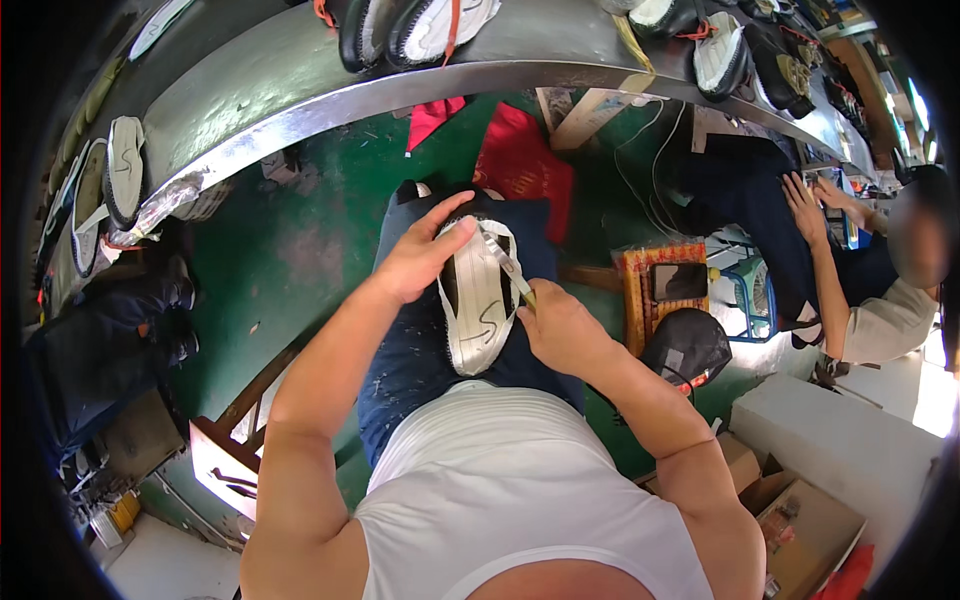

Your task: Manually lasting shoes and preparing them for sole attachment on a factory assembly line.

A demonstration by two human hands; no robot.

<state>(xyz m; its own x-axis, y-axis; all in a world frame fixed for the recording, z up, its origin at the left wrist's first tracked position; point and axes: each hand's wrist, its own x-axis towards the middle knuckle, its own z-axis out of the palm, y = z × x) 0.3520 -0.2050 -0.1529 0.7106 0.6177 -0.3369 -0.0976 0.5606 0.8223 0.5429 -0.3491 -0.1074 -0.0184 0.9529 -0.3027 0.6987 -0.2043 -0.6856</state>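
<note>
A shoe (pixel 478 320) rests bottom side up on my lap, its pale sole face bearing a dark handwritten mark. White strip-like edging stands out along its sides. My left hand (pixel 425 250) grips the far end of the shoe, with the fingers over its dark rim and the thumb on the pale face. My right hand (pixel 562 322) closes round the yellowish handle of a slim metal hand tool (pixel 508 262). The tool's metal end lies against the far right edge of the shoe; whether it is a blade or a scraper I cannot make out.
A metal-edged bench (pixel 330 90) curves across the far side, with several shoes (pixel 425 30) on it. Red cloth (pixel 525 160) hangs below. At right are a small stool (pixel 640 300) bearing a dark phone (pixel 680 282), a black cap-like item (pixel 686 347) and a seated co-worker (pixel 890 310). Cardboard boxes (pixel 815 520) stand lower right.
</note>
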